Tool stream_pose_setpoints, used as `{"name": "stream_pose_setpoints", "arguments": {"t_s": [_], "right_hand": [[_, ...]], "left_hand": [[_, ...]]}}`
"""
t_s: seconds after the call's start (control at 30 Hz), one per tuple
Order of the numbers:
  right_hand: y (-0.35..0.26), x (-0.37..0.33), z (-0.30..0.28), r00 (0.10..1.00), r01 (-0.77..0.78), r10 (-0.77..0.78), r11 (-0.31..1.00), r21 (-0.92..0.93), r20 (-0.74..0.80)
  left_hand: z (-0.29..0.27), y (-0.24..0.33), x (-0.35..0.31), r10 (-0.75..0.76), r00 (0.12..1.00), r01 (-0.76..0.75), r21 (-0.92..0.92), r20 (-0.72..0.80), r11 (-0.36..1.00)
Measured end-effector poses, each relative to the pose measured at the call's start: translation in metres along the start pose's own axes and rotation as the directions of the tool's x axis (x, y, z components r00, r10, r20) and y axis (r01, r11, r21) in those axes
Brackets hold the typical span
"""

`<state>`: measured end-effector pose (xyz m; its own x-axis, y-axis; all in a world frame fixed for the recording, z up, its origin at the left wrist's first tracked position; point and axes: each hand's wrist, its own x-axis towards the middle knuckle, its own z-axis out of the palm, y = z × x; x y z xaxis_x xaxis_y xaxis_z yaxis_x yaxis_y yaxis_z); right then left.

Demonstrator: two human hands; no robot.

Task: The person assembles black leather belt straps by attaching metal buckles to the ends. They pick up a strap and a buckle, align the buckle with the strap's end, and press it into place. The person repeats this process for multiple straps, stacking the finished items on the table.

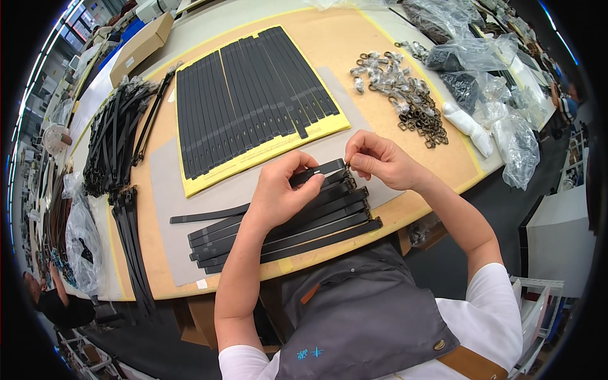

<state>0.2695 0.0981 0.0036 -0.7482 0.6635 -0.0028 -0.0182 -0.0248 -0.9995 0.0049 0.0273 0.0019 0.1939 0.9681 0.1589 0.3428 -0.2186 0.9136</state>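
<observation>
My left hand [282, 190] is closed around a black strap [330, 166], holding it above a pile of similar straps. At that strap's right end, my right hand [383, 163] pinches with thumb and forefinger; a small dark piece shows there, too small to name. Beneath both hands lies the stack of black straps [297, 231], fanned side by side, with dark metal buckles [366, 206] on their right ends. Farther off, a yellow board [272, 152] carries a row of flat black straps [253, 95] laid parallel, one sticking out past the near ends of its neighbours.
A heap of bronze-coloured metal rings and clasps [418, 114], some in clear wrapping, lies at the right. Beside it are a white roll [467, 128] and plastic bags [516, 149]. Bundled black straps [117, 139] hang over the table's left edge. A cardboard box [142, 49] stands far left.
</observation>
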Motion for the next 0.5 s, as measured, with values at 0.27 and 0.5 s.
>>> {"name": "stream_pose_setpoints", "arguments": {"t_s": [0.27, 0.5], "right_hand": [[-0.005, 0.0, 0.001, 0.998, -0.024, 0.032, 0.99, -0.137, 0.058], [-0.023, 0.006, 0.023, 0.994, -0.053, 0.076, 0.963, -0.263, 0.077]], "left_hand": [[-0.002, 0.011, -0.001, -0.097, 0.988, 0.094, 0.035, 0.118, 0.995], [0.007, 0.015, -0.002, -0.053, 0.989, 0.044, 0.069, 0.141, 0.997]]}}
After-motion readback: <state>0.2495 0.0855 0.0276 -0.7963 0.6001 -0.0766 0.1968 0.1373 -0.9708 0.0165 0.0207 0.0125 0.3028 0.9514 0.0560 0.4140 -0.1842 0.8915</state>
